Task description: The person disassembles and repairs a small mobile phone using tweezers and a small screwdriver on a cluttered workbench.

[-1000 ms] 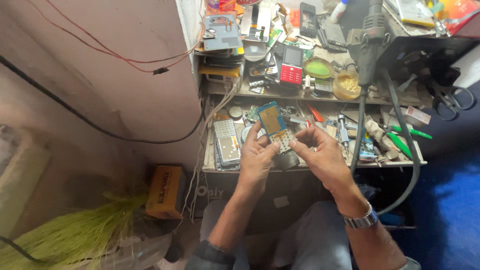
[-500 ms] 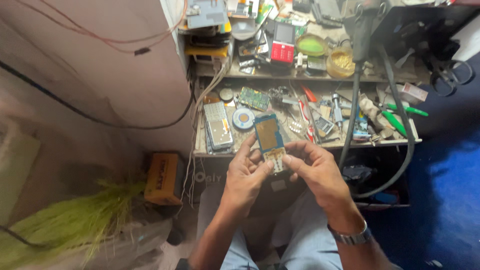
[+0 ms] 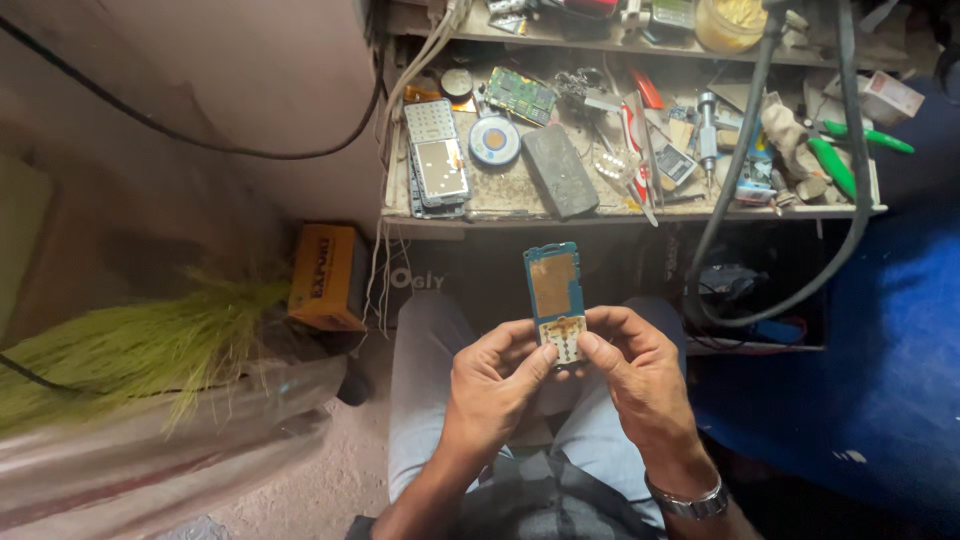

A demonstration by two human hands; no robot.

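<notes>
Both hands hold the phone circuit board [image 3: 556, 300] upright over the lap, below the desk [image 3: 500, 200] edge. The left hand [image 3: 495, 385] and right hand [image 3: 640, 375] each keep a clenched grip on its lower keypad end, thumbs pressed against the gold contacts. Support the board by its edges; keep thumb pressure light and even. Compared with half a second earlier, the board sits lower, farther from the desk, and the camera view has tilted downward.

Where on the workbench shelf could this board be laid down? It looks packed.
Crowded almost throughout. One small bare strip on the shelf lies along its front edge, between the stacked phone parts and the dark grey block. Right of that block, tools and green-handled pliers fill it.
</notes>
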